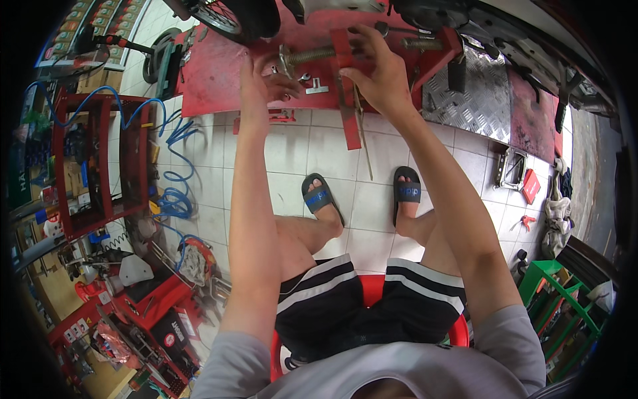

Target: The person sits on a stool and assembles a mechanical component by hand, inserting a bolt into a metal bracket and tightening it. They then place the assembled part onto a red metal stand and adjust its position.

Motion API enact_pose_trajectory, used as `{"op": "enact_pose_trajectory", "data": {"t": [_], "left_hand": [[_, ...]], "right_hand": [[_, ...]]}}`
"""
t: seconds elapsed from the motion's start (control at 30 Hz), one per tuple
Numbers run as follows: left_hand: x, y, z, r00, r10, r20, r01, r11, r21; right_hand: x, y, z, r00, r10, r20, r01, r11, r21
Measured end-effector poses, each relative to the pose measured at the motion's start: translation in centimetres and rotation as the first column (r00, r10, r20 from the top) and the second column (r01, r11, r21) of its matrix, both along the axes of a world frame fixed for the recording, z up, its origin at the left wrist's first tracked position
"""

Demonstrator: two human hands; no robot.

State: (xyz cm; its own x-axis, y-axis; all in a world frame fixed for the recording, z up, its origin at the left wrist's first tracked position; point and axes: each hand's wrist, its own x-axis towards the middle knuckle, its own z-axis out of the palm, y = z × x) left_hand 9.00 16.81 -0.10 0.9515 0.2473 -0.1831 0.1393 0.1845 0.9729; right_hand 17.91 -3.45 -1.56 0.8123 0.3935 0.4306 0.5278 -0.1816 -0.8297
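A thick threaded screw (pixel 311 56) runs across the top of the red bench, passing toward a long flat red metal bar (pixel 347 93). My left hand (pixel 260 83) is just left of the screw's end, by a metal collar (pixel 286 61). Its fingers are apart and nothing shows in them. My right hand (pixel 377 74) is at the bar's right side, thumb and fingertips against it; part of its grip is hidden. Farther right, another threaded length (pixel 422 44) meets a red upright plate (pixel 446 56). Below the screw lie a small socket-like metal piece (pixel 305 77) and a light metal bracket (pixel 318 86).
A motorcycle wheel (pixel 229 16) stands at the bench's far edge. Diamond-patterned metal plate (pixel 465 96) covers the bench's right part. A coiled blue hose (pixel 176 199) hangs beside a red rack (pixel 103 159) at left. A green metal frame (pixel 555 299) stands at right.
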Motion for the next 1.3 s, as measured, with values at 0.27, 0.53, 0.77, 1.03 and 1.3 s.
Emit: {"op": "enact_pose_trajectory", "data": {"t": [0.27,0.53,0.77,1.03,1.3], "left_hand": [[0.1,0.4,-0.5,0.998,0.044,0.054,-0.05,0.992,0.115],[0.2,1.0,-0.7,0.997,0.054,0.062,-0.052,0.998,-0.022],[0.6,0.6,-0.2,0.996,0.05,0.077,-0.055,0.996,0.069],[0.7,0.8,-0.8,0.999,0.023,0.046,-0.026,0.998,0.059],[0.7,-1.6,-0.1,0.935,0.014,0.354,-0.049,0.995,0.088]], "right_hand": [[0.2,0.2,-0.1,0.999,-0.016,0.031,0.016,1.0,0.016],[0.1,0.4,-0.1,1.0,-0.021,0.015,0.021,1.0,0.013],[0.0,0.3,-0.2,1.0,-0.024,0.006,0.024,1.0,0.02],[0.2,0.3,-0.5,0.999,-0.03,0.041,0.029,0.999,0.023],[-0.1,0.3,-0.1,1.0,-0.03,-0.008,0.03,0.999,0.013]]}}
